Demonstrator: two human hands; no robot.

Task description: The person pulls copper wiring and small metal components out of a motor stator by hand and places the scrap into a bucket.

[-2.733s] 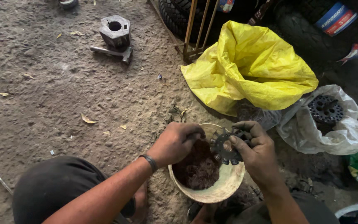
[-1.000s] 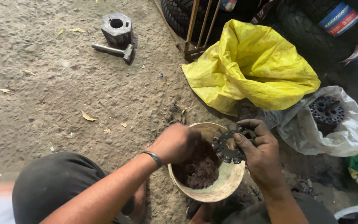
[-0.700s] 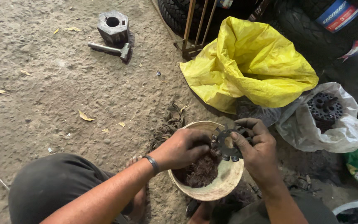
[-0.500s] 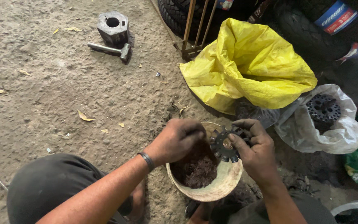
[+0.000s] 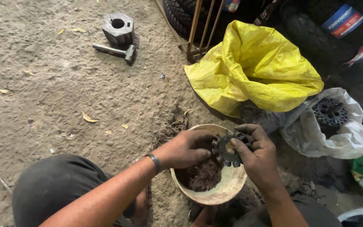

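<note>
Now I grip the sprocket (image 5: 227,149) in my right hand (image 5: 259,162), fingers closed round its rim, holding it over the bowl (image 5: 232,191) on the floor. My left hand (image 5: 185,149) curls against its other side, fingertips at the teeth. To do this well, I judge, I should keep it low above the bowl so grime drops in, and steady it firmly while rubbing.

The left hand (image 5: 188,148) now lies flatter over the bowl (image 5: 227,193), its fingers (image 5: 204,154) meeting the toothed metal part (image 5: 225,150) from the side.
</note>
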